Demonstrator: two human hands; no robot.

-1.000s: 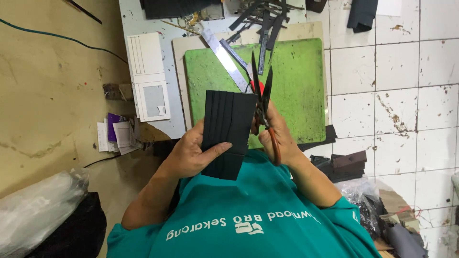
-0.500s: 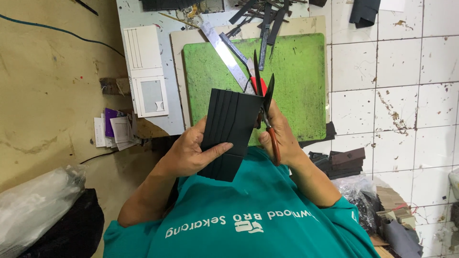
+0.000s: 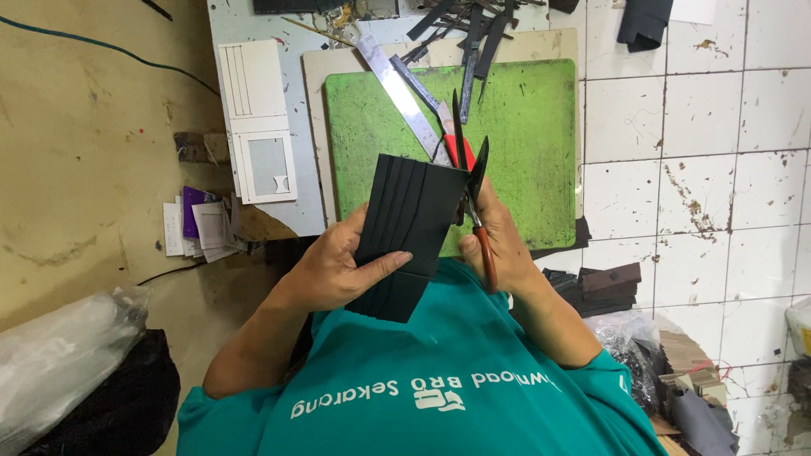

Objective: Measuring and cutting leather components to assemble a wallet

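My left hand (image 3: 338, 270) grips a black leather wallet panel (image 3: 407, 221) with several stepped card slots, thumb across its front. My right hand (image 3: 498, 245) holds scissors (image 3: 470, 181) with red-orange handles, the dark blades spread open at the panel's upper right corner. Both hands are raised above a green cutting mat (image 3: 524, 143), in front of my teal shirt.
A metal ruler (image 3: 397, 89) and a red-handled knife lie on the mat. Black leather strips (image 3: 469, 29) are piled at its far end. White card templates (image 3: 258, 127) sit to the left. Stacked black pieces (image 3: 604, 283) lie on the tiled floor at right, plastic bags (image 3: 59, 363) at lower left.
The panel and scissors stay together in my hands; the view has shifted slightly and the scissor blades sit a little farther along the panel's corner.
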